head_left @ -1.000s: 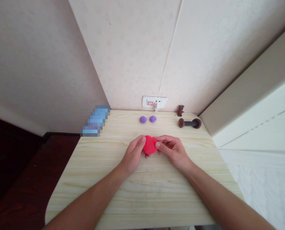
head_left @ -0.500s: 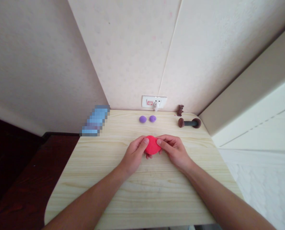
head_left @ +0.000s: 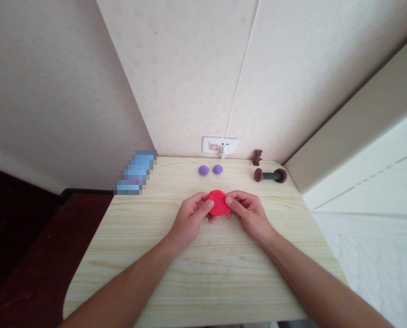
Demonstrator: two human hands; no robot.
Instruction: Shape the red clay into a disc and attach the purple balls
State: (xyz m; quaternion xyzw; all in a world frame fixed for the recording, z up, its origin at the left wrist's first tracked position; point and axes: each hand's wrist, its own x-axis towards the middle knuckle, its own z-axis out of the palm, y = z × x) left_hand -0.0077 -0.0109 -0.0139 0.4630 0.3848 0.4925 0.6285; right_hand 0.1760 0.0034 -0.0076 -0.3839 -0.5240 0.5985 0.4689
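Both hands on red clay disc (head_left: 218,202)
Left hand (head_left: 188,218) and right hand (head_left: 249,213) fingers clamped on its edges — just above tabletop (head_left: 203,269).

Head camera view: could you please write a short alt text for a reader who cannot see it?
The left hand and right hand pinch a flat red clay disc between them over a pale wooden table. Behind lie two purple clay balls, a dark small dumbbell and a wall socket.

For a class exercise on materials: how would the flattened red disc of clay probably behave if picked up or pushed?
The flattened red disc of clay probably bends and dents easily: left hand and right hand pinch its edges. Being flat, it likely would not roll, unlike the two small purple clay balls.
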